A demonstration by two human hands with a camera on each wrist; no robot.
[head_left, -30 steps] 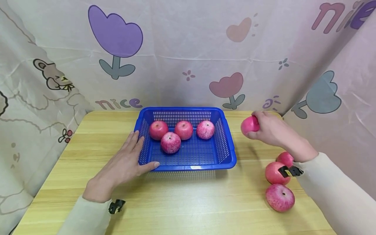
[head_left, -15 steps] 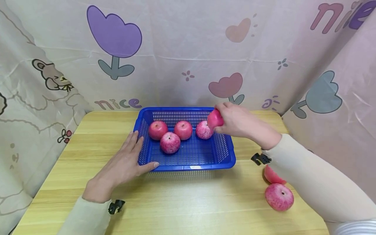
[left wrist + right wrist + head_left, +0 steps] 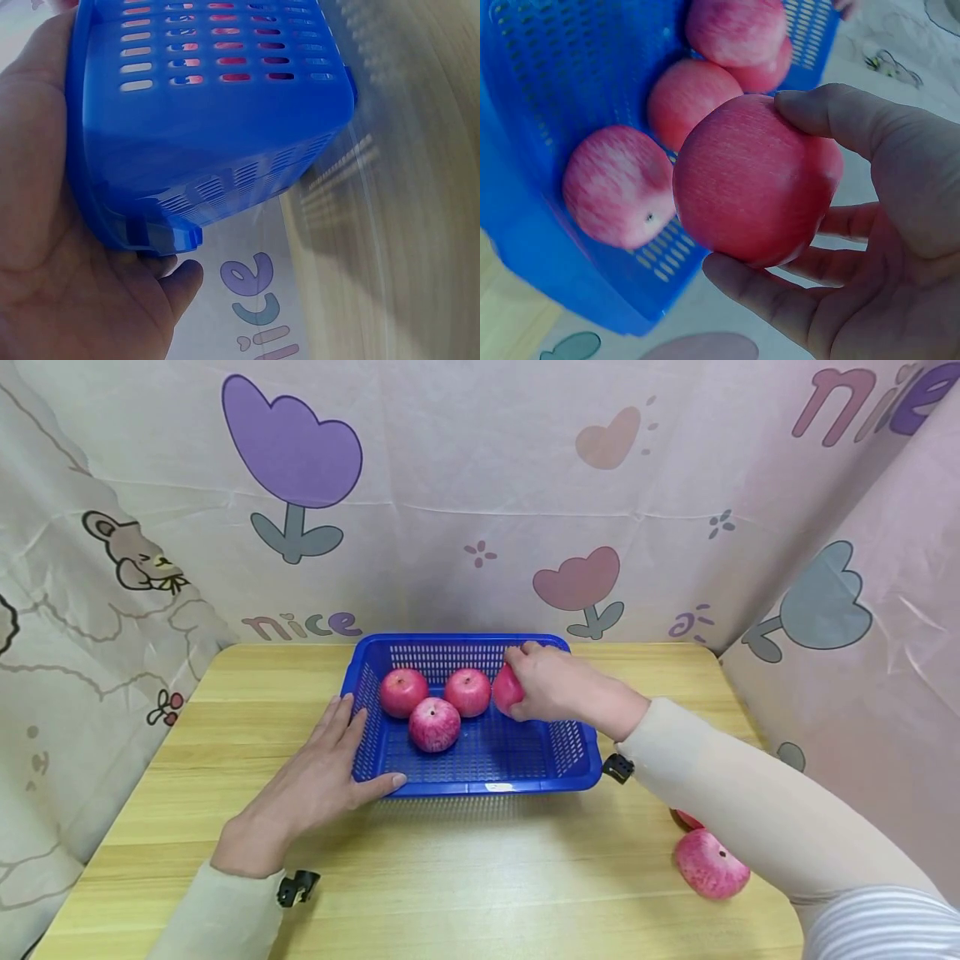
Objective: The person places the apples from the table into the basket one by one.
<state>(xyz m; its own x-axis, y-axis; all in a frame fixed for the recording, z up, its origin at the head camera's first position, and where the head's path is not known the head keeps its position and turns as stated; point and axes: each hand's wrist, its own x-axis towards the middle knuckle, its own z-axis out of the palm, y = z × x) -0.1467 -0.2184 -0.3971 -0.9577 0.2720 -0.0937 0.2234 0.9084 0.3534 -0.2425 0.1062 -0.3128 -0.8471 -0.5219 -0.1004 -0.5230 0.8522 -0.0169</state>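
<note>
My right hand [image 3: 558, 685] grips a red apple [image 3: 754, 180] between thumb and fingers, over the right part of a blue plastic basket [image 3: 457, 789]. Inside the basket lie a red apple [image 3: 403, 692], another red apple [image 3: 468, 692] and, nearer me, a streaked apple [image 3: 435, 724]. A paler streaked apple [image 3: 619, 187] also lies in it, visible in the right wrist view but hidden by the held apple and right hand in the head view. My left hand [image 3: 315, 781] rests at the basket's front left corner, thumb on the front rim and fingers extended along the left side.
On the wooden table [image 3: 480, 885], a streaked apple [image 3: 711, 863] lies at the right. Behind it, a red apple [image 3: 686, 819] is mostly covered by my right sleeve [image 3: 757, 802]. A printed cloth [image 3: 450, 468] hangs behind and beside the table.
My right hand has carried the apple leftward from beside the basket, past its right rim, and lowered it inside. The left hand has stayed at the corner.
</note>
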